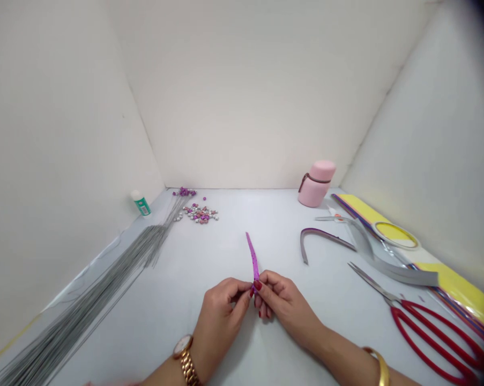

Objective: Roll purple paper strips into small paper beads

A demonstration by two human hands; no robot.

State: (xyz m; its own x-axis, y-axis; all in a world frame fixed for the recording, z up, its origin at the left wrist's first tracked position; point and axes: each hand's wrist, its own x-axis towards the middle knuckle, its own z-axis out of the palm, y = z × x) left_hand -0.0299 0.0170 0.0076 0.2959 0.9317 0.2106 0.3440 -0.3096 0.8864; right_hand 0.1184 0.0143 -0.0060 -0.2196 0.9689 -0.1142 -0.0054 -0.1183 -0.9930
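Note:
A narrow purple paper strip (252, 254) rises from between my fingertips, its free end pointing away from me. My left hand (228, 305) pinches the near end of the strip between thumb and forefinger. Right beside it, my right hand (285, 301) is also closed on that end, thumb on top and the other fingers curled beneath. The tips of both hands meet, and they hide how the near end is shaped. A few loose beads or folded paper stars (203, 214), in silver, pink and purple, lie in a pile beyond my left hand.
Grey wires (105, 292) stretch along the left. A glue stick (141, 204) leans by the left wall. At the back right stands a pink flask (316, 184). Red-handled scissors (390, 301), grey strips (368, 252), a tape roll (396, 236) and yellow sheets (462, 287) lie right.

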